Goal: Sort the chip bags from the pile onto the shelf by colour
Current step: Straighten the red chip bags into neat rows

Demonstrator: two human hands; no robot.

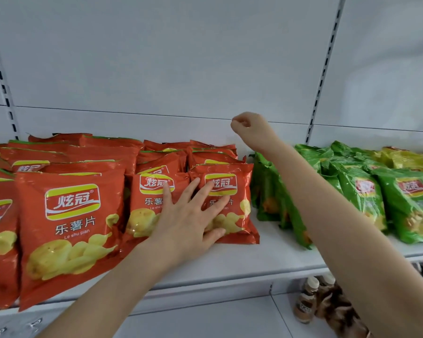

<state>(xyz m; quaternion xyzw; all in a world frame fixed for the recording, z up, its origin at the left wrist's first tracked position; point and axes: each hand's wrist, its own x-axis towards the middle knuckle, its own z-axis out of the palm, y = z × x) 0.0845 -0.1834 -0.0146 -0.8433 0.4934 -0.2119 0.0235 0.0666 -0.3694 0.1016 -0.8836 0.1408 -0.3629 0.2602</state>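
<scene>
Red chip bags (243, 191) under flat, spread L hand (188, 223); R hand (248, 124) curled, empty

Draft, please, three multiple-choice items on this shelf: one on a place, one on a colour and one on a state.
1. The green bags lie where, relative to the red bags?
A. to their left
B. to their right
C. on top of them

2. What colour are the bags under the left hand?
A. red
B. green
C. blue

3. How is the right hand?
A. gripping a bag
B. flat on a bag
C. raised, curled, holding nothing

Answers:
1 B: the green bags fill the right part of the view, past the red ones.
2 A: its spread fingers rest on two red bags.
3 C: it is raised above the bags with its fingers curled in and nothing visible in them.
</scene>
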